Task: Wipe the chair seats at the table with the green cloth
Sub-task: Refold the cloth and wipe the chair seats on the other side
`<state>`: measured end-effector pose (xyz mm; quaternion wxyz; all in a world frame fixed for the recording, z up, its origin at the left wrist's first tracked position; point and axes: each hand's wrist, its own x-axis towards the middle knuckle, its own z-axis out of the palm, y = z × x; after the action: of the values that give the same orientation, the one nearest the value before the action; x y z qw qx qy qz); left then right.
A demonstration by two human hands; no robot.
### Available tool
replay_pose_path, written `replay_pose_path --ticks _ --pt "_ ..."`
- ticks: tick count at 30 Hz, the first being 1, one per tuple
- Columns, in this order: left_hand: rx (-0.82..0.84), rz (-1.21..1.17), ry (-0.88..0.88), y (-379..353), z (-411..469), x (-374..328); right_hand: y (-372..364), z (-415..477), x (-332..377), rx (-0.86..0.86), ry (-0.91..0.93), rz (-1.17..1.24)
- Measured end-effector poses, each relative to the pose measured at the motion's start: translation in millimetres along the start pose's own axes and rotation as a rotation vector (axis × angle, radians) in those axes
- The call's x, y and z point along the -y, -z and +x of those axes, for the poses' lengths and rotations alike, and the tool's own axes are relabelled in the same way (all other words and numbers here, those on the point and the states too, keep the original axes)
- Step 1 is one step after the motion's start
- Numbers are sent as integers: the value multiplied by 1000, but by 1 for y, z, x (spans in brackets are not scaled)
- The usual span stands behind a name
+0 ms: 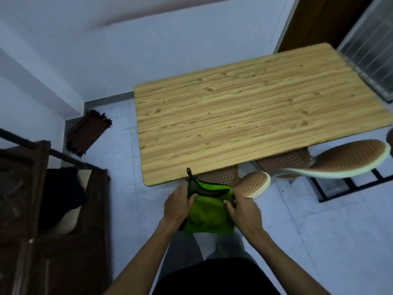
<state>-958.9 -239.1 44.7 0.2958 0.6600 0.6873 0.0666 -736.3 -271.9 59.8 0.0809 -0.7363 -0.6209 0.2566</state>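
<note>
A bright green cloth (207, 213) with a dark edge and a small black loop hangs between my two hands, in front of the near edge of the wooden table (255, 116). My left hand (178, 204) grips its upper left corner. My right hand (244, 211) pinches its right side. Behind the cloth, a brown perforated chair (254, 184) is pushed under the table, so its seat is mostly hidden. A second brown chair (348, 159) with a pale rim stands to the right, its seat partly under the tabletop.
A dark wooden bed frame (53, 220) fills the left side. A striped mat (87, 133) lies on the tiled floor by the wall corner. A black metal frame (348, 186) lies on the floor at the right. A window grille (372, 50) stands behind the table.
</note>
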Motion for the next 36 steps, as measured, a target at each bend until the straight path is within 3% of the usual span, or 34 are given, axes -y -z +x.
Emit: replay_pose_path --ticks 3,6,9,12,17,20,23,27,30,33,36 --pt "12 73 -78 1 11 11 -11 -14 7 -130 -16 -118" --pt "47 130 -170 -2 20 30 -41 -27 20 -228 334 -167" --pt "77 165 -269 0 29 50 -63 -25 34 -75 693 -336" --pt "102 166 -357 12 46 74 -64 -6 46 85 768 -456" --pt "162 242 -328 44 90 130 -72 25 88 383 658 -543" --pt "239 440 -370 52 115 163 -100 37 121 458 518 -584" --pt "363 571 -425 47 124 181 -134 56 163 533 383 -783" --pt "439 471 -383 44 128 189 -167 86 207 709 222 -998" --pt "484 463 -398 46 135 189 -172 106 214 819 163 -1024" --pt "512 467 -360 49 131 185 -162 100 208 752 189 -985" --pt "534 562 -329 50 126 174 -139 72 187 604 274 -800"
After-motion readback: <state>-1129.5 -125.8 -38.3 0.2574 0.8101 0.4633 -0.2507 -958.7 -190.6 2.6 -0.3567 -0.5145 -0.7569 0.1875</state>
